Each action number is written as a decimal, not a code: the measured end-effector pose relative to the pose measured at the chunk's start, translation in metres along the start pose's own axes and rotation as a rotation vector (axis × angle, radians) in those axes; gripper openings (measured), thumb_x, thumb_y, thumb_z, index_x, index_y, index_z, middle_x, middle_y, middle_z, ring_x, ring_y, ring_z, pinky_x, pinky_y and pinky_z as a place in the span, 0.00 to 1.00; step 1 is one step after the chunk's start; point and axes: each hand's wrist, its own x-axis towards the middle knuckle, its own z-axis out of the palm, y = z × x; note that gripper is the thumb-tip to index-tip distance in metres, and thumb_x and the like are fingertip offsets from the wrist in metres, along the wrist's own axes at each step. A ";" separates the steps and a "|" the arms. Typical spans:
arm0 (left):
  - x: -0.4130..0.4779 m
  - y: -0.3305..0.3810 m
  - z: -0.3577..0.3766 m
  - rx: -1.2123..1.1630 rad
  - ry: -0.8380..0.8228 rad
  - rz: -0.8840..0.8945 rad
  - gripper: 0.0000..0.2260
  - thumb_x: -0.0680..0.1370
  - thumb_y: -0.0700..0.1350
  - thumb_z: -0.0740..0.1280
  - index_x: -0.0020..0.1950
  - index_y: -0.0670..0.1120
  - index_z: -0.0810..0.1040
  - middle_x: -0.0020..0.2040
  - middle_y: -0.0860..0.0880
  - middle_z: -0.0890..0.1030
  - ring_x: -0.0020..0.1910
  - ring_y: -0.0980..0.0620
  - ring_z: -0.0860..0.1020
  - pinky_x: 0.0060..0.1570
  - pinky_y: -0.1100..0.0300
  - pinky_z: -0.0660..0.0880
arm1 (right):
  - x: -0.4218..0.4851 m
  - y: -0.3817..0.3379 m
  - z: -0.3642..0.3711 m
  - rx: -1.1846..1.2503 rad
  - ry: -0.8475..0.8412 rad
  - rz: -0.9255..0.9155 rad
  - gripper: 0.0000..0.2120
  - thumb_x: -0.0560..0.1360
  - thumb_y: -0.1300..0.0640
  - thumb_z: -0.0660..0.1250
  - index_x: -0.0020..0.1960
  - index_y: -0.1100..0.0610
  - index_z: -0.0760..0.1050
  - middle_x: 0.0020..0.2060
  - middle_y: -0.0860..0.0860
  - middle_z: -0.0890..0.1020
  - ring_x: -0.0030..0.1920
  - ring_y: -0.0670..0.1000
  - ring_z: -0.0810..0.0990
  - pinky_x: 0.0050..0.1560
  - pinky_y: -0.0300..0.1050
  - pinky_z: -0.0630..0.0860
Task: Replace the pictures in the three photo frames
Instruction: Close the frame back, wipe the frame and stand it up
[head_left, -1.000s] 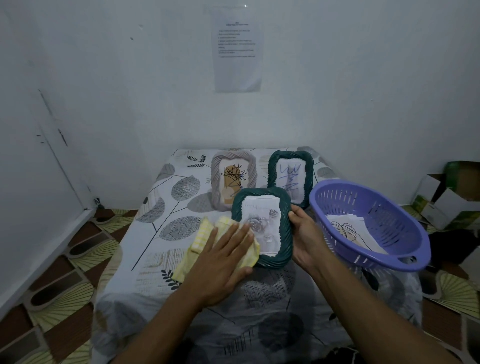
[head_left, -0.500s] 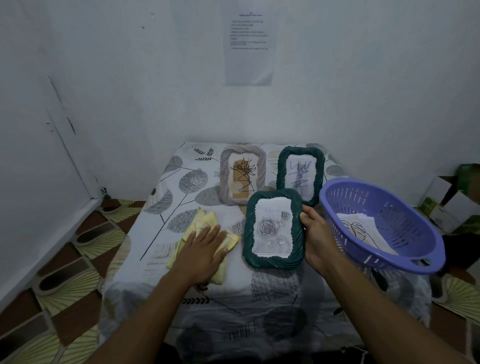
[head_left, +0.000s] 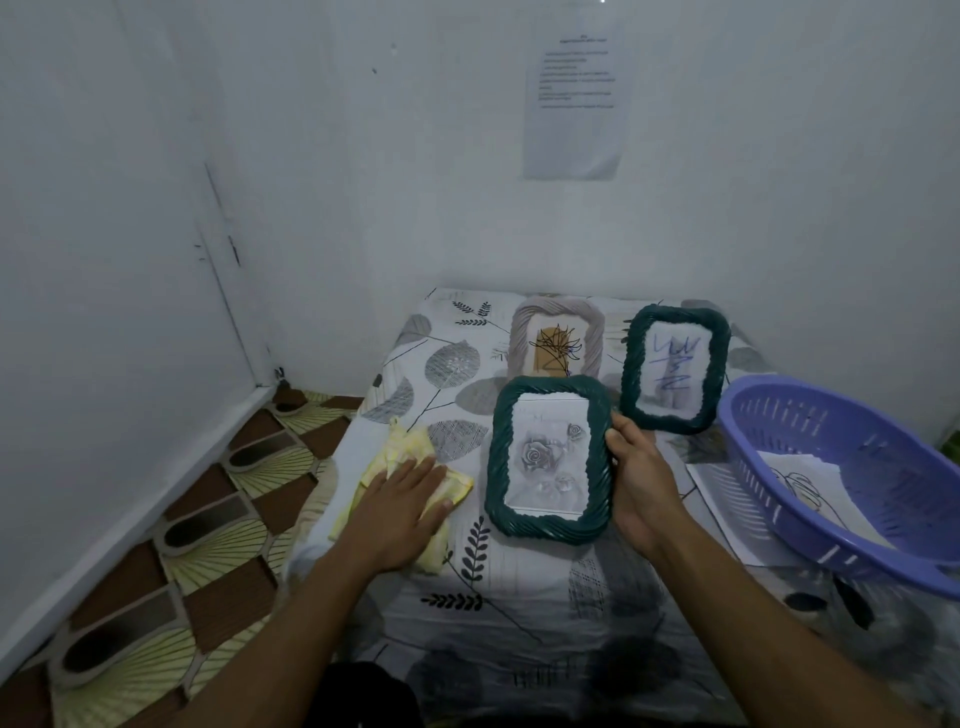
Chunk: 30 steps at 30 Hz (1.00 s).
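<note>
My right hand (head_left: 641, 475) grips the right edge of a dark green frame (head_left: 500, 462) that holds a grey rose picture and is tilted up off the table. My left hand (head_left: 402, 496) lies flat, fingers spread, on a yellow cloth (head_left: 397, 449) to the frame's left. Behind stand a beige frame (head_left: 519, 338) with a black scribble drawing and a second green frame (head_left: 631, 374) with blue scribbles. A purple basket (head_left: 883, 447) at the right holds loose paper drawings (head_left: 810, 480).
The table (head_left: 519, 587) wears a leaf-patterned cover and sits in a white-walled corner. A loose sheet (head_left: 727, 512) lies under the basket's near side. A printed notice (head_left: 574, 98) hangs on the back wall. Patterned floor lies to the left.
My left hand has slid with the yellow cloth leftward, off the green frame. My right hand keeps holding the frame, now raised more upright. The camera has swung left.
</note>
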 end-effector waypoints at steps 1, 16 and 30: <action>0.001 0.001 -0.002 -0.060 0.053 0.013 0.52 0.64 0.76 0.27 0.77 0.50 0.57 0.78 0.51 0.56 0.77 0.51 0.53 0.74 0.51 0.49 | 0.000 0.001 0.004 0.006 -0.010 0.006 0.13 0.82 0.63 0.54 0.59 0.55 0.76 0.46 0.53 0.84 0.42 0.50 0.83 0.38 0.45 0.80; 0.042 0.082 -0.045 -1.608 0.102 -0.247 0.11 0.82 0.45 0.58 0.52 0.39 0.75 0.50 0.40 0.83 0.50 0.42 0.82 0.51 0.47 0.79 | 0.005 -0.012 0.022 0.021 -0.099 0.007 0.10 0.82 0.61 0.56 0.56 0.56 0.75 0.42 0.56 0.83 0.40 0.54 0.81 0.43 0.52 0.79; 0.066 0.057 -0.062 -1.514 0.290 -0.148 0.09 0.82 0.47 0.60 0.55 0.43 0.73 0.55 0.41 0.81 0.54 0.43 0.81 0.57 0.40 0.76 | 0.011 -0.010 0.023 -0.214 -0.203 -0.035 0.10 0.82 0.56 0.57 0.57 0.53 0.77 0.46 0.53 0.83 0.46 0.52 0.81 0.45 0.48 0.76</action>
